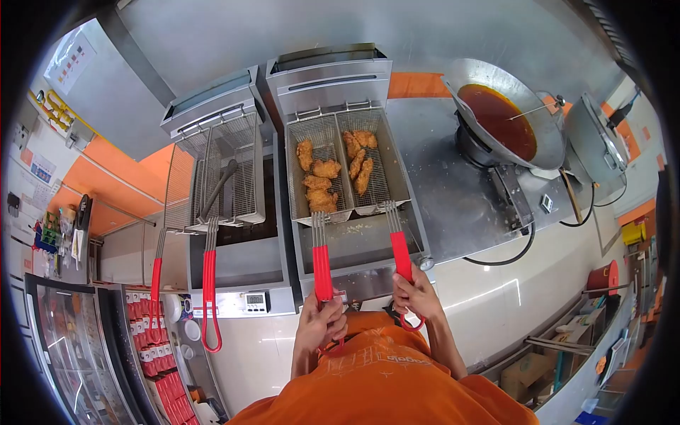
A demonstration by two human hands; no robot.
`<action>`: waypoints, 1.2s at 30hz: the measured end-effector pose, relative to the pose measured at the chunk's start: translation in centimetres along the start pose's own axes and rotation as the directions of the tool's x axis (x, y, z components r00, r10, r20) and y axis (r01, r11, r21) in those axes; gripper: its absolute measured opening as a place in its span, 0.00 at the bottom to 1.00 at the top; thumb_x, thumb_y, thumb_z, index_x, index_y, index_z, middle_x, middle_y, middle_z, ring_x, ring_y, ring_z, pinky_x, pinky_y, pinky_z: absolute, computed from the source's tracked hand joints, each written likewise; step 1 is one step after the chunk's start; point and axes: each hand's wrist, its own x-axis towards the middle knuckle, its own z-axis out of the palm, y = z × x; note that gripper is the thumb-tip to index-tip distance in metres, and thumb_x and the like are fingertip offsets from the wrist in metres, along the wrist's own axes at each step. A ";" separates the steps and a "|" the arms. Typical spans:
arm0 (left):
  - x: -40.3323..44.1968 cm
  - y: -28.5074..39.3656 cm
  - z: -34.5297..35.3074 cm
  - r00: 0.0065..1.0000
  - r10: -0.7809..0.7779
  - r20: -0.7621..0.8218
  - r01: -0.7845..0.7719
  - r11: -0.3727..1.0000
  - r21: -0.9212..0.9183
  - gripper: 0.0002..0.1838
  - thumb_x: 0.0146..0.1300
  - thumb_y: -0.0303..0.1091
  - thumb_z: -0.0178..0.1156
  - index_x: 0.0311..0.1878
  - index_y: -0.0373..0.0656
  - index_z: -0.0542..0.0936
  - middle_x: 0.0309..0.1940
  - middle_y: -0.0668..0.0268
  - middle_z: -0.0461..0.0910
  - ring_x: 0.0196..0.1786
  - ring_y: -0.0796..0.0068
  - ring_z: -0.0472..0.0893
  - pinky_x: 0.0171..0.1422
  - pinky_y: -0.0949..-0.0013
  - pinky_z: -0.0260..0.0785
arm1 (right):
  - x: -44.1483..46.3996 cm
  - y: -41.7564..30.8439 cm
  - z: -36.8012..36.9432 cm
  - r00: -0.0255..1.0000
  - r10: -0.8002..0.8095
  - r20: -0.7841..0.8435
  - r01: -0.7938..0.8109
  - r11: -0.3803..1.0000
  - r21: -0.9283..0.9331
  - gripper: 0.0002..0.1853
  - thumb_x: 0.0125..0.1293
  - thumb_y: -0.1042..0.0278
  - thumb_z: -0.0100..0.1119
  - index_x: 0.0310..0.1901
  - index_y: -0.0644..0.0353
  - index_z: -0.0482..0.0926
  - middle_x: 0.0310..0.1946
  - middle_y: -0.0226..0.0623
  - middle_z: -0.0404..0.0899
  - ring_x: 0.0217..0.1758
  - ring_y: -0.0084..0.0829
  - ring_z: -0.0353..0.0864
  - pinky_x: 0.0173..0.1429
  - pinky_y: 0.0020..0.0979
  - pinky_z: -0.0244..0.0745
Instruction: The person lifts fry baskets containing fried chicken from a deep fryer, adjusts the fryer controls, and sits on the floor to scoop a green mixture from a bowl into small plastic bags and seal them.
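My left hand is closed around the red handle of a wire fryer basket. Several pieces of golden fried chicken lie in that basket. The red handle of a second fryer basket, just to the right, is gripped by my right hand. More fried chicken pieces rest inside it. Both baskets sit side by side at the top of a steel deep fryer, their far ends by its back edge. Crumbs are scattered below them, near the handles.
Left of me, another fryer holds two baskets with red handles, tongs lying in one. A digital timer is at its front. A wok of reddish-brown liquid stands on a burner to the right, with a large lid beyond.
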 end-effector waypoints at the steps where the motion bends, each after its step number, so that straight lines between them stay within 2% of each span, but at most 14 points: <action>1: -0.3 0.3 0.3 1.000 -0.004 0.008 0.004 1.000 0.013 0.08 0.74 0.29 0.53 0.52 0.47 0.66 0.19 0.73 0.56 0.14 0.83 0.55 0.18 0.70 0.55 | -0.2 -0.3 0.2 1.000 0.002 -0.018 -0.002 1.000 0.010 0.05 0.77 0.70 0.49 0.48 0.53 0.63 0.20 0.25 0.56 0.16 0.19 0.58 0.18 0.27 0.61; 9: -0.7 3.0 2.4 0.998 -0.014 0.060 0.009 0.997 0.074 0.10 0.74 0.28 0.52 0.54 0.47 0.64 0.19 0.72 0.55 0.14 0.82 0.54 0.18 0.69 0.57 | -0.5 -3.4 0.7 0.998 -0.022 -0.052 0.025 0.998 0.061 0.04 0.76 0.71 0.49 0.46 0.54 0.64 0.20 0.25 0.56 0.14 0.18 0.57 0.16 0.27 0.59; 18: 0.3 5.2 2.7 0.992 -0.004 0.126 -0.003 0.998 0.057 0.11 0.74 0.27 0.51 0.54 0.46 0.62 0.20 0.71 0.56 0.14 0.82 0.55 0.18 0.68 0.58 | -0.7 -7.2 3.5 0.997 -0.035 -0.072 0.035 0.999 -0.002 0.04 0.76 0.73 0.49 0.45 0.57 0.64 0.19 0.25 0.56 0.13 0.18 0.57 0.16 0.27 0.60; 24: -0.3 6.4 3.9 1.000 -0.011 0.023 0.009 0.996 0.084 0.09 0.75 0.29 0.50 0.54 0.47 0.64 0.18 0.73 0.54 0.13 0.83 0.54 0.17 0.70 0.56 | -0.8 -8.3 4.8 0.999 -0.021 -0.046 0.020 1.000 -0.021 0.05 0.75 0.73 0.50 0.45 0.57 0.64 0.19 0.25 0.56 0.14 0.18 0.58 0.16 0.27 0.61; 27: -0.3 6.9 3.6 0.999 -0.034 0.025 0.032 0.998 0.056 0.11 0.75 0.28 0.50 0.54 0.46 0.61 0.21 0.70 0.57 0.15 0.81 0.56 0.19 0.67 0.60 | -0.6 -8.4 5.1 0.999 -0.001 -0.038 0.000 1.000 -0.023 0.05 0.75 0.72 0.51 0.45 0.57 0.64 0.19 0.26 0.57 0.13 0.18 0.58 0.16 0.27 0.61; 36: 0.7 5.9 3.0 0.999 -0.047 0.001 0.047 0.998 0.042 0.11 0.74 0.28 0.51 0.54 0.45 0.61 0.20 0.71 0.56 0.15 0.80 0.57 0.18 0.68 0.59 | -0.2 -8.6 4.6 0.995 0.048 -0.092 -0.048 0.999 0.000 0.03 0.74 0.73 0.50 0.42 0.58 0.66 0.19 0.24 0.57 0.13 0.17 0.58 0.15 0.26 0.61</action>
